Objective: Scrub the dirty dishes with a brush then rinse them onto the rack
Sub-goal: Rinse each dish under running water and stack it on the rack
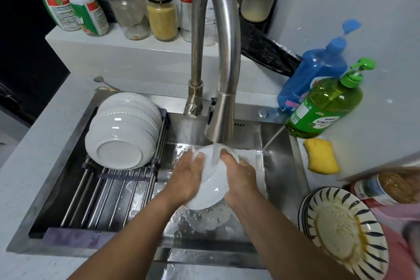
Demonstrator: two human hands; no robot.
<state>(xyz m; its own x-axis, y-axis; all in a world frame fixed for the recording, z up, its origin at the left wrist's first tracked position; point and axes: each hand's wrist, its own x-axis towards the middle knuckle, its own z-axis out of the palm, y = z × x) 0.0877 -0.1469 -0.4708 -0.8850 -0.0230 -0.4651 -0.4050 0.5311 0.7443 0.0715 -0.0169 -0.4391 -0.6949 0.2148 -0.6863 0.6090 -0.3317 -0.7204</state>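
Water runs from the steel tap [220,118] onto a white bowl [212,185] held over the sink [277,143]. My left hand [189,176] lies on the bowl's left side with its fingers spread over the rim. My right hand [239,177] grips the right side, thumb up by the stream. Several clean white bowls [122,129] lie stacked on their sides on the metal rack [109,191] across the sink's left half. A stack of dirty striped plates [343,227] waits on the counter at the right. No brush is in view.
A yellow sponge [320,155] lies right of the sink below a green soap bottle [327,109] and a blue one [316,70]. Jars [161,13] and bottles stand on the ledge behind the tap. A jar on pink cloth [386,188] sits at the right edge.
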